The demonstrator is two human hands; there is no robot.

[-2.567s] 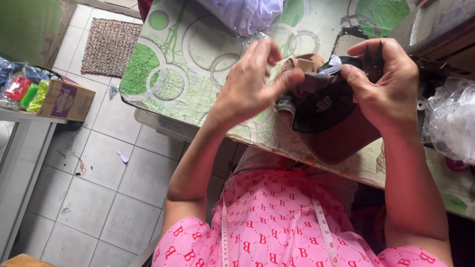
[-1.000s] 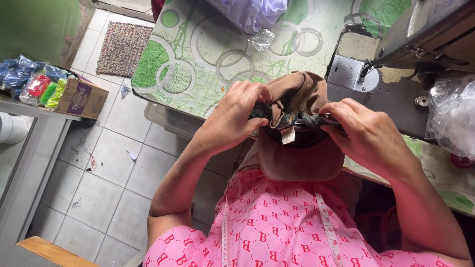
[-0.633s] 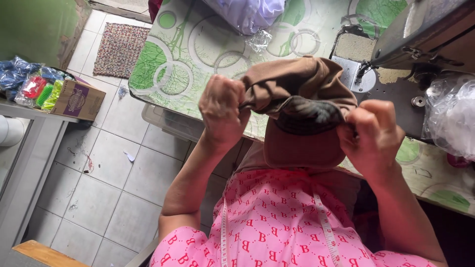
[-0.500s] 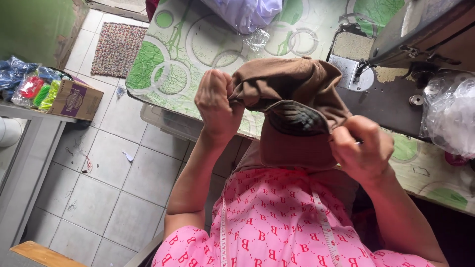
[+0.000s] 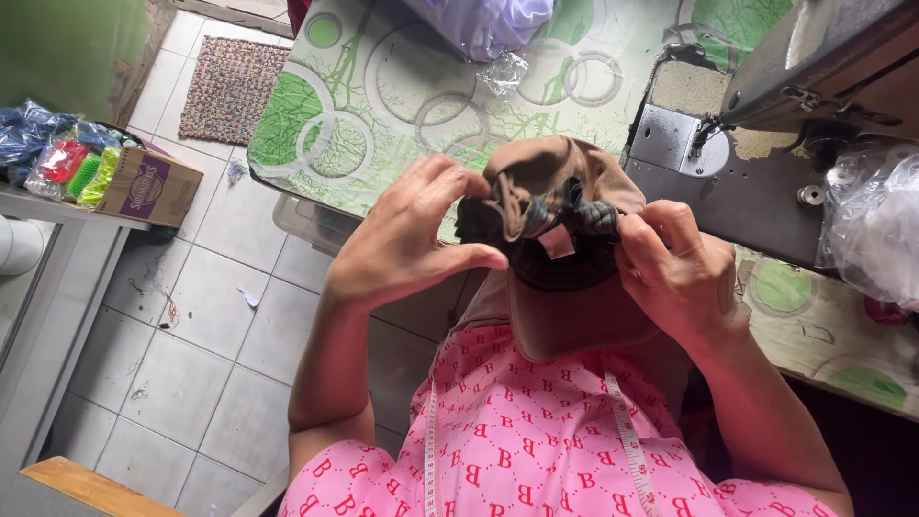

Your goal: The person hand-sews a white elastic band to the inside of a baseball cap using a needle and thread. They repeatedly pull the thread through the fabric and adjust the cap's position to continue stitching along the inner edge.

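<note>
Both hands hold a brown cap [image 5: 565, 249] above the person's lap, in front of the table [image 5: 383, 105] with its green circle-patterned cover. The left hand [image 5: 407, 244] curls around the cap's bunched left edge, thumb stretched under it and fingers bent over the top. The right hand [image 5: 675, 273] pinches the dark inner band on the right side, fingers closed on the fabric. A sewing machine [image 5: 766, 105] stands just beyond the cap, and a measuring tape [image 5: 627, 431] hangs over the pink shirt [image 5: 536, 440].
</note>
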